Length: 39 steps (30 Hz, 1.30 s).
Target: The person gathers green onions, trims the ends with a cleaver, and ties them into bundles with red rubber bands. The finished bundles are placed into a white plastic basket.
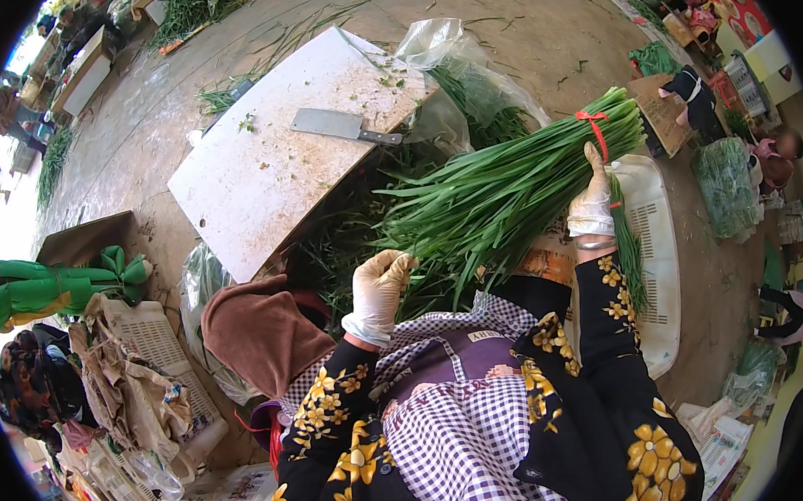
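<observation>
A large bunch of long green leaves, likely garlic chives [511,181], lies slantwise before me, a red tie around its stem end. My right hand [594,194], in a pale glove, holds it just below the tie. My left hand [379,292], also gloved, has its fingers pinched together at the leaf tips; whether a leaf is between them is hard to tell. A cleaver [344,126] lies flat on a soiled white board [253,170] beyond my hands. A smaller tied bunch [627,245] rests in a white plastic basket [662,269] beside my right forearm.
Clear plastic with greens [457,52] stands behind the board's right corner. Loose dark greens [332,246] lie below the board's edge. A brown cloth [256,331] is by my left elbow. Crates [150,345] stand at lower left. Other people are at the far left and right edges.
</observation>
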Motion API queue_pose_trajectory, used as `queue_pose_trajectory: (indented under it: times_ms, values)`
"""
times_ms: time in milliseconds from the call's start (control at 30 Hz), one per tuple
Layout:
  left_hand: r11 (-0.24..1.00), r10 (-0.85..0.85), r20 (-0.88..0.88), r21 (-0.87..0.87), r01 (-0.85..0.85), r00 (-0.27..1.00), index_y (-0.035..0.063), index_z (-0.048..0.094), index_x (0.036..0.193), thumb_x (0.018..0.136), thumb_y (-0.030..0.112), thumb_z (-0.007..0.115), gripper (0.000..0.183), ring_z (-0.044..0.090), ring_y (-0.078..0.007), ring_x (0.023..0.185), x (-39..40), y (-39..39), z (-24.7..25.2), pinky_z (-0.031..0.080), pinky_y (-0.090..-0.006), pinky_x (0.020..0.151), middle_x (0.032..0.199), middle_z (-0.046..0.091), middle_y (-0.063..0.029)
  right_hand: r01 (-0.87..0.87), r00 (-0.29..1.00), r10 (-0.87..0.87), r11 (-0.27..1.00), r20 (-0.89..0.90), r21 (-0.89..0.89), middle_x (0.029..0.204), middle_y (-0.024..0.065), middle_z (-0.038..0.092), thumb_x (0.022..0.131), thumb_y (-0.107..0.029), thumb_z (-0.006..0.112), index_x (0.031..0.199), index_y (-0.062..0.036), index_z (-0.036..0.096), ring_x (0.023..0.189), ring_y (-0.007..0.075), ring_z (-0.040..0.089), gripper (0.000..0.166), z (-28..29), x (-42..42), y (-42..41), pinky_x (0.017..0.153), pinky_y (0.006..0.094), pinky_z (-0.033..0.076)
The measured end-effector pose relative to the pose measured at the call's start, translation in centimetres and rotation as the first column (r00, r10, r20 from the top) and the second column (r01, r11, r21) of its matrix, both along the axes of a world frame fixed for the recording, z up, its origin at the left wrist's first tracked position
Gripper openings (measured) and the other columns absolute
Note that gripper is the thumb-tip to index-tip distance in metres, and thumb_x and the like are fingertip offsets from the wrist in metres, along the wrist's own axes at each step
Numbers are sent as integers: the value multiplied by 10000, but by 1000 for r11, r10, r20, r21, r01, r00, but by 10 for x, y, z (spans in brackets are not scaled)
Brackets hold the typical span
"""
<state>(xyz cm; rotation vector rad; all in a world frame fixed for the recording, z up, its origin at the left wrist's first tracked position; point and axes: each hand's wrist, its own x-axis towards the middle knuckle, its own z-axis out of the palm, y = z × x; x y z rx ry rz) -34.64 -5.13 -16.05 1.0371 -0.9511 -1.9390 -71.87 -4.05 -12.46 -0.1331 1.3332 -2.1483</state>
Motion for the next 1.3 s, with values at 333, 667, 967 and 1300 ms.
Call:
queue_pose_trajectory:
  times_ms: [333,667,967,1300]
  values:
    - [925,-260,500,-117,362,826,6,695,763,916,297,694,328,477,-67,557,43,-7,22,401,-211,542,661,646,-12,-43,998,43,999,56,1,1094,26,655,807,-251,787,1088,-92,664,962,167,626,345,-3,-2,1,889,340,522]
    - [788,10,532,-526,321,847,27,698,1087,722,-64,752,379,491,-53,630,25,-15,55,427,-216,569,784,593,6,-12,1000,12,1000,20,8,1047,27,655,776,-240,810,1078,-103,662,943,175,621,364,17,21,1,895,344,518]
    - [625,165,640,-657,422,751,97,724,1075,696,66,811,389,451,-141,533,-18,-25,40,390,-283,513,656,492,-25,-30,1000,30,999,3,18,1059,14,658,792,-240,801,1080,-102,669,973,150,613,346,13,18,2,912,329,506]
    - [727,82,580,-591,350,811,22,729,897,806,42,736,94,585,-112,635,-32,-25,29,466,-244,585,788,631,-50,-18,1000,19,999,15,-36,1118,-4,674,836,-222,762,1092,-96,694,1033,133,609,293,-9,0,2,966,314,473]
